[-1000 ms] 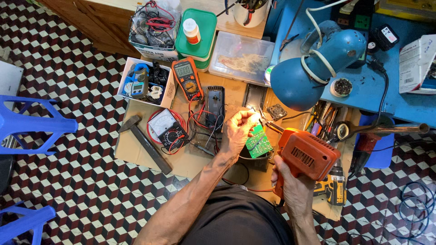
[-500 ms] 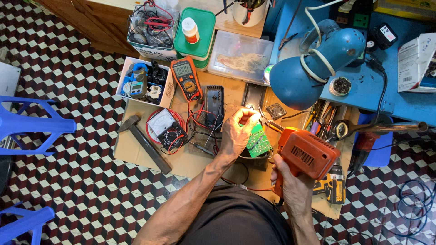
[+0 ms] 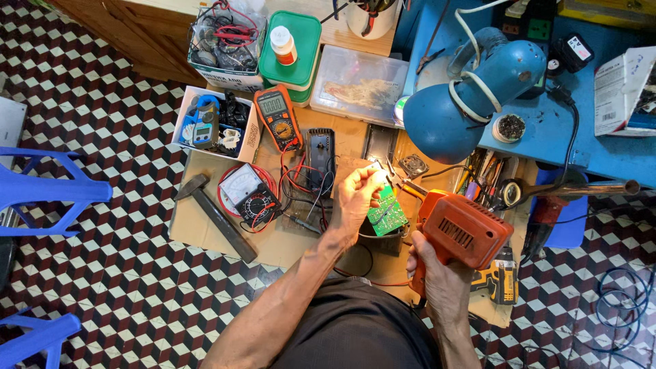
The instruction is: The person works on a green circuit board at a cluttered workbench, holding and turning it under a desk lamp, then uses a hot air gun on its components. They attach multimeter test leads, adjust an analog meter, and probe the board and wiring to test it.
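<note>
Left grip on board, bench edge crowded

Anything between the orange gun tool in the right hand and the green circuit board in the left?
Nothing visible. The left hand holds the green circuit board right beside the orange gun tool gripped by the right hand; the tool's tip itself is hard to make out.

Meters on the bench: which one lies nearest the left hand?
The round-dialled analogue meter, ringed by red leads, left of the left hand. The orange multimeter and the blue clamp meter lie farther up.
</note>
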`<state>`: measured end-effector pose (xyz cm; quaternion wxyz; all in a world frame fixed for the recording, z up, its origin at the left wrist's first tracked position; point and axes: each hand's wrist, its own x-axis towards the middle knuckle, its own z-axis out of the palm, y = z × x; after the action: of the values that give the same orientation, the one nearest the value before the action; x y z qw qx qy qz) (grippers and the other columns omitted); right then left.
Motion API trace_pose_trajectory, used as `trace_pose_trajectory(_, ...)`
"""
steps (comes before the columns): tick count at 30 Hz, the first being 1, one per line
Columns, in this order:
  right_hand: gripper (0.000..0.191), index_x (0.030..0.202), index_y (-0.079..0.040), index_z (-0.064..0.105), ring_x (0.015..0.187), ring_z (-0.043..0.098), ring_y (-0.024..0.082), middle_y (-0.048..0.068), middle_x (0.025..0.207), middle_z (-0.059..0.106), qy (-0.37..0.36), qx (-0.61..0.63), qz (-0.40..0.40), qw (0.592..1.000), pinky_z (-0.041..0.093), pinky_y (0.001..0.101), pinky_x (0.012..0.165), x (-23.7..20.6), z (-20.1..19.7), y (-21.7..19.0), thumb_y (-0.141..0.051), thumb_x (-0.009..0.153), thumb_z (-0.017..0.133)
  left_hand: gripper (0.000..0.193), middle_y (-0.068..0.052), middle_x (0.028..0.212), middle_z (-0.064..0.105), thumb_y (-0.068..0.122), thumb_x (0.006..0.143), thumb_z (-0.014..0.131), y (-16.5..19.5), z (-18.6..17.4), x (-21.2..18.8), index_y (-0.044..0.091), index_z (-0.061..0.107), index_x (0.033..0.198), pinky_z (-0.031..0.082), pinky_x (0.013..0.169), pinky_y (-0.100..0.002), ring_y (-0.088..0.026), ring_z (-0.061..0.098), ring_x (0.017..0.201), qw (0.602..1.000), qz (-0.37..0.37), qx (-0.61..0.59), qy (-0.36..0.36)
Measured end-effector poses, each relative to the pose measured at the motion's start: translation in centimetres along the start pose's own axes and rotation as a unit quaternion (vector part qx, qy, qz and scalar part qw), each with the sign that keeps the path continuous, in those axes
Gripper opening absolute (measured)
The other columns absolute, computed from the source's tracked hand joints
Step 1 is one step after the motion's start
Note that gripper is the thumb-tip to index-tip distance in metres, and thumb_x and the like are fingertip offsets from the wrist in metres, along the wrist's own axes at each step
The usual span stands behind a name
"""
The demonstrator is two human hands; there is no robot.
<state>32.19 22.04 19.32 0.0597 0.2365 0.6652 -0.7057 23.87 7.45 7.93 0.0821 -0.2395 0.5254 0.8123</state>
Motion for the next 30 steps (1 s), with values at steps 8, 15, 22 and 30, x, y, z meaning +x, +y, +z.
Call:
trace_pose_trajectory(8,0.029,0.114,0.002,0.063,0.056,0.063,0.013,0.013,0.088,0.072,-0.003,0.046,-0.009,0.999,0.052,0.0275,0.044,-0.2,0.3,-0.3,-0.013,0.090,0.071,0.017,0.000,0.082,0.065,0.022,0.092,0.077,0.2,-2.3,0.7,0.009,0.066,0.096,0.051,0.059,-0.021,-0.011,0.062,0.072,0.915,-0.246,-0.303,-0.107)
trace_pose_trajectory(15,0.028,0.113,0.003,0.064,0.058,0.062,0.013,0.009,0.079,0.066,0.006,0.009,-0.002,1.000,0.052,0.0276,0.046,-0.2,0.1,-0.1,-0.012,0.091,0.072,0.017,-0.002,0.082,0.065,0.021,0.093,0.076,0.5,-1.8,0.7,0.008,0.066,0.095,0.051,0.057,-0.022,-0.011,0.062,0.070,0.919,-0.237,-0.300,-0.098)
trace_pose_trajectory(22,0.027,0.109,0.002,0.067,0.059,0.065,0.013,0.008,0.079,0.066,-0.012,-0.015,-0.012,1.000,0.057,0.0279,0.050,-0.5,0.6,-0.4,-0.015,0.089,0.073,0.016,-0.003,0.083,0.066,0.020,0.094,0.075,0.2,-2.0,0.8,0.006,0.067,0.097,0.054,0.058,-0.024,-0.011,0.064,0.071,0.939,-0.216,-0.257,-0.075)
trace_pose_trajectory(30,0.028,0.111,0.001,0.067,0.060,0.065,0.014,0.008,0.079,0.067,-0.008,-0.014,-0.008,1.000,0.056,0.0286,0.050,-0.3,0.7,-0.4,-0.017,0.090,0.072,0.014,0.000,0.084,0.067,0.020,0.092,0.075,0.4,-1.9,0.7,0.011,0.069,0.101,0.054,0.060,-0.023,-0.009,0.064,0.072,0.956,-0.196,-0.210,-0.064)
